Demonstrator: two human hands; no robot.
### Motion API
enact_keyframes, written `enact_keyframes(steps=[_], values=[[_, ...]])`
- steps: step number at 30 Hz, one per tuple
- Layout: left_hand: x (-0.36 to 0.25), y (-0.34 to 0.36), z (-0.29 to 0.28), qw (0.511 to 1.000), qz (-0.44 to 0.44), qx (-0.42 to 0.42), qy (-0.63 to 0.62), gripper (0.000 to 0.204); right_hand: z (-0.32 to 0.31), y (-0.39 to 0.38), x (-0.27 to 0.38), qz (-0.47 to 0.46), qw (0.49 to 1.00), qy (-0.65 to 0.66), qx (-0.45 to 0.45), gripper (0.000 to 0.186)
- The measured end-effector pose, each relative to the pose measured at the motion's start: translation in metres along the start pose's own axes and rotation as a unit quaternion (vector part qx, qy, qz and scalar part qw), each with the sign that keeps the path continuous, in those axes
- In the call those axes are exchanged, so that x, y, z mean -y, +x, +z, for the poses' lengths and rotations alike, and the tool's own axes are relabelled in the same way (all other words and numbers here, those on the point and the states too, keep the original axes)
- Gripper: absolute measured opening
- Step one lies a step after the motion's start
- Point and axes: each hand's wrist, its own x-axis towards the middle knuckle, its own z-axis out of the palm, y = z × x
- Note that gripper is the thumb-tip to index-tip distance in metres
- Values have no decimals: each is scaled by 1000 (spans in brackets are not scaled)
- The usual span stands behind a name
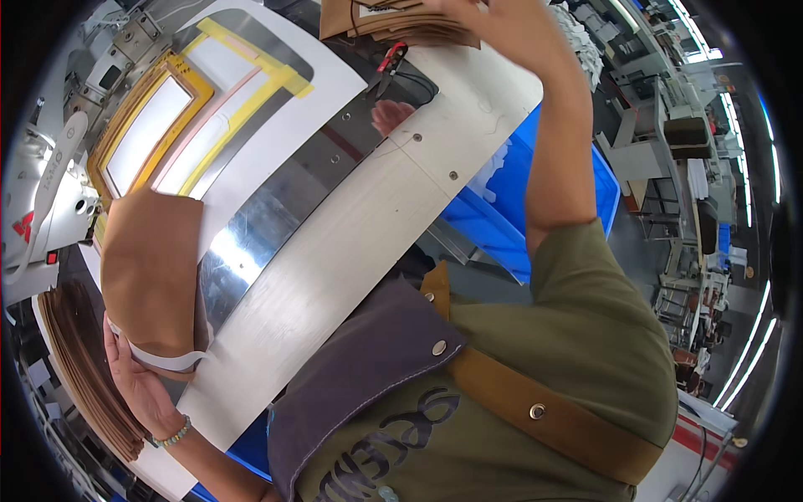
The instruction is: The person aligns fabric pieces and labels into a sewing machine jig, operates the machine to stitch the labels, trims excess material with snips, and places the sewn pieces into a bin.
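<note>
My left hand is at the lower left, its fingers closed on the edge of a brown fabric piece. A white strip runs along the piece's near edge, beside my fingers. The fabric's far end lies against a yellow-edged frame on the machine bed. My right arm reaches up to the top edge, where my right hand is partly cut off. Its visible fingers stretch out over a stack of brown pieces, and I see nothing held in them.
Red-handled snips lie near the stack. A sewing machine stands at the far left. More brown pieces are stacked left of my left hand. A blue bin sits beyond the pale table edge.
</note>
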Motion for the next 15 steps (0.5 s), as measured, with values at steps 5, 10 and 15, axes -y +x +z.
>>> enact_keyframes(steps=[5,10,15], values=[[1,5,-6,998,-19,37,-36,57,23,-41,-53,-51,986,-122,104,28],[5,-9,2,969,-68,135,-196,57,81,-35,-51,-112,973,-115,164,34],[22,-2,13,929,163,-64,326,56,87,-13,-28,-64,975,-130,168,23]])
